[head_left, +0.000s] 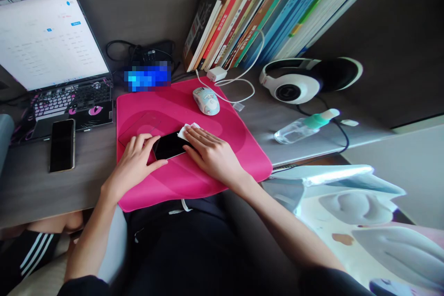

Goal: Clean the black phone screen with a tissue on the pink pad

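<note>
A black phone (169, 145) lies face up on a pink desk mat (194, 180). My left hand (136, 163) rests on the phone's left end, fingers and thumb pinching its edges to steady it. My right hand (211, 152) lies flat over the phone's right end, fingers pressed on a small white wipe (186, 129) at the phone's upper corner. A clear flat piece (138, 126), faint against the mat, lies just beyond my left hand.
An open laptop (52, 55) stands at the back left with a second phone (62, 144) in front of it. A mouse (206, 100), white charger cable (239, 84), headphones (294, 81), a spray bottle (301, 127) and leaning books (249, 14) fill the back.
</note>
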`<state>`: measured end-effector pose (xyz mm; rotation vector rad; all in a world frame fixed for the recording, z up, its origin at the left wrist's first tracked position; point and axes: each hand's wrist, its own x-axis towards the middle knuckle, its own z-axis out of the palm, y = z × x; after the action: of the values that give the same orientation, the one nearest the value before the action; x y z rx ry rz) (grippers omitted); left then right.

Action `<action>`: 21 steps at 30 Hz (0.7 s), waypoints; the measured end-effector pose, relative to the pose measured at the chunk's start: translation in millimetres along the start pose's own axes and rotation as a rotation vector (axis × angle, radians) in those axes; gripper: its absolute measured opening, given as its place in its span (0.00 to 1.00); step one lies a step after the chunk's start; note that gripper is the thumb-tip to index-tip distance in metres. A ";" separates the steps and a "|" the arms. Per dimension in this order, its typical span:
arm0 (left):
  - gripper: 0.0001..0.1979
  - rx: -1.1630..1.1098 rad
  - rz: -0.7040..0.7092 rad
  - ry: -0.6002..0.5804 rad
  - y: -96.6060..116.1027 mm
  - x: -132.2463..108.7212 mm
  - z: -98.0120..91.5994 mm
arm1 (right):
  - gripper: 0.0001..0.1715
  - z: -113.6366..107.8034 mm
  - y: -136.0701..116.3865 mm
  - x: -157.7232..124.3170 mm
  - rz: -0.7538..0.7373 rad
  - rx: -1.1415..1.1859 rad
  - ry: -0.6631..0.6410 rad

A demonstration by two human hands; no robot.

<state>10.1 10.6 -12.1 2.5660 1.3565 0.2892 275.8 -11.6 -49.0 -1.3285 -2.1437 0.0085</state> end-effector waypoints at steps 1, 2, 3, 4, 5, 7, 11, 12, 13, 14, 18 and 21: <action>0.34 -0.002 0.001 0.001 0.0 0.0 0.1 | 0.26 0.2 0.1 0.0 -0.003 -0.001 0.001; 0.34 -0.007 0.003 0.003 0.0 0.0 0.2 | 0.25 0.3 0.1 0.0 -0.005 -0.001 0.001; 0.34 -0.011 0.004 0.006 -0.1 0.1 0.3 | 0.25 0.3 0.2 0.0 -0.005 -0.001 0.000; 0.34 -0.012 0.005 0.008 -0.1 0.1 0.4 | 0.25 0.2 0.2 0.0 -0.005 0.000 -0.002; 0.34 -0.010 0.004 0.008 -0.2 0.1 0.5 | 0.25 0.1 0.2 0.1 -0.005 0.001 -0.003; 0.34 -0.004 0.004 0.005 -0.5 0.1 0.6 | 0.25 -0.1 0.3 0.1 -0.006 0.002 -0.003; 0.34 -0.011 0.008 0.008 -1.1 0.1 1.0 | 0.26 -0.4 0.5 -0.1 -0.004 0.011 -0.008; 0.34 -0.015 0.009 0.009 -1.1 0.1 1.0 | 0.26 -0.4 0.5 -0.2 -0.002 0.014 -0.010; 0.34 -0.017 0.010 0.009 -1.0 0.2 1.0 | 0.26 -0.4 0.4 -0.3 -0.001 0.017 -0.012; 0.34 -0.016 0.011 0.009 -0.9 0.3 1.0 | 0.27 -0.5 0.4 -0.4 0.001 0.017 -0.016; 0.34 0.004 0.009 0.008 -0.5 0.4 0.8 | 0.26 -0.8 0.1 -0.1 -0.001 0.008 -0.026; 0.34 0.012 0.009 0.004 -0.6 0.2 0.8 | 0.26 -1.1 0.1 0.1 -0.011 -0.002 -0.024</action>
<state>10.0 11.0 -13.0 2.5835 1.3525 0.2882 276.3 -11.7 -48.1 -1.3237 -2.1719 0.0184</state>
